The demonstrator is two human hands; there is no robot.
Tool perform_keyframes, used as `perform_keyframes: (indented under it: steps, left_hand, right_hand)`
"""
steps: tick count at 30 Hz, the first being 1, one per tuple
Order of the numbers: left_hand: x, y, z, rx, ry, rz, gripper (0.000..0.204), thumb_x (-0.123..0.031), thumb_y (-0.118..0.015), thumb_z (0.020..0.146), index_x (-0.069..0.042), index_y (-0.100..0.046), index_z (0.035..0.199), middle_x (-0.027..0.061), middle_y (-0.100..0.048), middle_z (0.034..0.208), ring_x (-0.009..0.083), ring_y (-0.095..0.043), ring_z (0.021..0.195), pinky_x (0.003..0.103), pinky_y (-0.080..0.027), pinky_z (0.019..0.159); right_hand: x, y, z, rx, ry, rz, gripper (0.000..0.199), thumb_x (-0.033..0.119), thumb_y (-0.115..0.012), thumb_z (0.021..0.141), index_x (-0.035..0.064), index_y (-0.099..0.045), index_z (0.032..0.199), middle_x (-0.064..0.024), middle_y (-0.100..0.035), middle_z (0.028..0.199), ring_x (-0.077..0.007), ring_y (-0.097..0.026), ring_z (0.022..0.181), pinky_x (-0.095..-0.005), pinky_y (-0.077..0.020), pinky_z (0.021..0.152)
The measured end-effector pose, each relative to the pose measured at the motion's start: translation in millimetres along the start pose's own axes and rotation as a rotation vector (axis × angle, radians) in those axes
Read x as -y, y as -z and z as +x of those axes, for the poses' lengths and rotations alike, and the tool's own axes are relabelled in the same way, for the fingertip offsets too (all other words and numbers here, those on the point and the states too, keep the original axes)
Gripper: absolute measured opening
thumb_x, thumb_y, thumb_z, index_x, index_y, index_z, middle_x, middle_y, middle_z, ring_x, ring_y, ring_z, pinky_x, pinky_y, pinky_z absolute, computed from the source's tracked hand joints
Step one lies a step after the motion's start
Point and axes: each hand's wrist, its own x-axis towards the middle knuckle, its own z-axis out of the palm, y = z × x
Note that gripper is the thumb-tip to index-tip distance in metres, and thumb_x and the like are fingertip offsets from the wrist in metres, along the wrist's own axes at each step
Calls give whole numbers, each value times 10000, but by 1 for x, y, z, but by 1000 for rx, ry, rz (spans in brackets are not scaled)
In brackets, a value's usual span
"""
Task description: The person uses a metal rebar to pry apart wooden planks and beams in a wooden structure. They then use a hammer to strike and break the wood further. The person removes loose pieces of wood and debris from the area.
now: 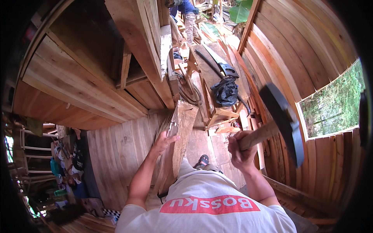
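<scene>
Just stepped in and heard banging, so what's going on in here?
A person is working on wood inside a timber structure. Their left hand steadies an upright wooden board near its top edge, while the right hand grips a hammer raised beside it, its head blurred. Further back, a handsaw and a dark bag lie on a wooden workbench, and another person stands beyond it.

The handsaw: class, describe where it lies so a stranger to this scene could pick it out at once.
Start at the wooden workbench in the upper middle, beyond the upright plank the person's left hand steadies. The handsaw lies flat along its top, dark handle nearest a crumpled black plastic bag. Its long toothed blade sets it apart from the hammer raised in the right hand.
</scene>
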Motion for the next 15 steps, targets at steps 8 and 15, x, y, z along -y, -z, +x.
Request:
perform_keyframes:
  steps: [8,15]
  left_hand:
    - [-14,11,11,-96,-18,128,442,-246,-754,769,-11,-576,1099,25,-623,970,112,-576,881,274,-465,812]
    - [1,6,2,-66,-34,29,403,-220,-736,781,-10,-572,1084,8,-599,946,87,-550,856,269,-458,784]
  right_hand:
    - [-78,-25,-56,273,-660,-83,220,132,-646,860,15,-499,975,-82,-553,688,-137,-520,569,-309,-413,487]
    - [2,-12,18,-142,197,535,154,-28,-470,909,73,-412,1009,-4,-446,600,-77,-421,459,-229,-359,405]
